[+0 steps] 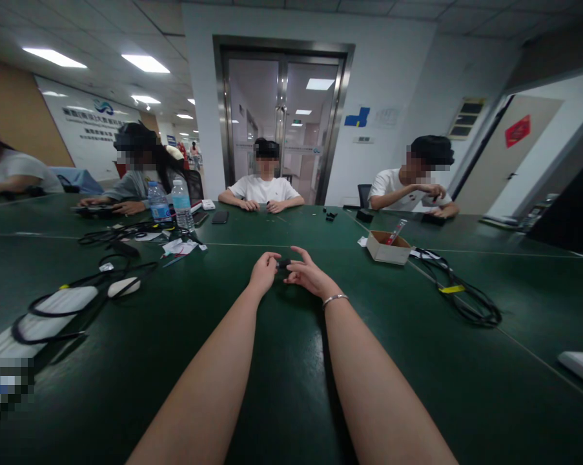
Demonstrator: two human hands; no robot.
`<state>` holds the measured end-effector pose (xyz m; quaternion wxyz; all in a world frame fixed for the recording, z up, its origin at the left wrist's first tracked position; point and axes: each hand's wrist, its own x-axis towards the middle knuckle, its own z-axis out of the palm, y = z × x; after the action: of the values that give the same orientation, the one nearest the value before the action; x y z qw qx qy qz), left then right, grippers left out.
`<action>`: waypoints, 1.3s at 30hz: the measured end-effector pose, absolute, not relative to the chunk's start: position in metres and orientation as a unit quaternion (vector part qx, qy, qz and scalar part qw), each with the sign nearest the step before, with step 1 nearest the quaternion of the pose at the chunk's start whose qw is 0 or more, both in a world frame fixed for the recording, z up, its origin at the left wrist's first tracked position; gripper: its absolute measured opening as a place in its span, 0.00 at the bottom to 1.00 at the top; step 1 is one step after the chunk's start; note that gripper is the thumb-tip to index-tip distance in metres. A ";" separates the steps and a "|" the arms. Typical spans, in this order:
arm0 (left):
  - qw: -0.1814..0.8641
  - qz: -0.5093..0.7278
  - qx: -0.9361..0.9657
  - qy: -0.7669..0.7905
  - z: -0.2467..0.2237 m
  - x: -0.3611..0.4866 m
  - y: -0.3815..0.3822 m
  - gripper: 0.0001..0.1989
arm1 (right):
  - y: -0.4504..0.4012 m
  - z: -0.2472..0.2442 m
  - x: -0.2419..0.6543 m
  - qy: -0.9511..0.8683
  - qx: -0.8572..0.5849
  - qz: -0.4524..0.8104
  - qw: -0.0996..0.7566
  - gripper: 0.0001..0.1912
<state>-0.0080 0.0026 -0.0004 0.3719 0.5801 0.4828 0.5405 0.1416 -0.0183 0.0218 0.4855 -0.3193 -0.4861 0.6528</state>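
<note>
Above the dark green table, a small black object sits between my two hands. My left hand pinches its left end, with the fingers closed. On the other side, my right hand has its index finger stretched out and the others partly bent, close to the object's right end. Whether the right fingertips touch it cannot be made out. A silvery bracelet is on my right wrist.
A small box holding a clear tube and coiled black cable lie at right. At left are a power strip, a white mouse, cables and two water bottles. Several people sit around the table.
</note>
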 end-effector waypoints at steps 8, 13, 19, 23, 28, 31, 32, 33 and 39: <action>0.376 0.535 0.584 0.481 0.000 -0.009 0.001 0.12 | -0.018 0.019 0.142 -0.492 -0.327 0.645 0.485 0.18; 0.376 0.536 0.582 0.482 0.002 -0.008 0.000 0.12 | -0.017 0.019 0.143 -0.488 -0.330 0.652 0.478 0.15; 0.375 0.542 0.579 0.480 0.000 -0.007 0.001 0.11 | -0.016 0.021 0.141 -0.505 -0.327 0.662 0.447 0.12; 0.380 0.544 0.581 0.471 -0.002 -0.007 0.003 0.11 | -0.017 0.021 0.141 -0.504 -0.331 0.659 0.450 0.11; 0.380 0.530 0.591 0.475 -0.004 -0.008 0.004 0.11 | -0.017 0.020 0.141 -0.519 -0.327 0.642 0.461 0.14; 0.370 0.528 0.599 0.474 -0.003 -0.009 0.002 0.12 | -0.017 0.020 0.141 -0.523 -0.317 0.641 0.464 0.13; 0.370 0.530 0.600 0.472 -0.002 -0.009 0.002 0.12 | -0.017 0.020 0.140 -0.522 -0.328 0.638 0.461 0.09; 0.370 0.532 0.600 0.469 -0.002 -0.009 0.002 0.12 | -0.017 0.021 0.140 -0.520 -0.342 0.635 0.458 0.07; 0.366 0.523 0.603 0.478 -0.002 -0.009 0.003 0.12 | -0.016 0.021 0.139 -0.515 -0.346 0.634 0.461 0.08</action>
<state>-0.0086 0.0028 -0.0025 0.3659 0.6034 0.4783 0.5227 0.1387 -0.0160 0.0205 0.4614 -0.3462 -0.5153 0.6338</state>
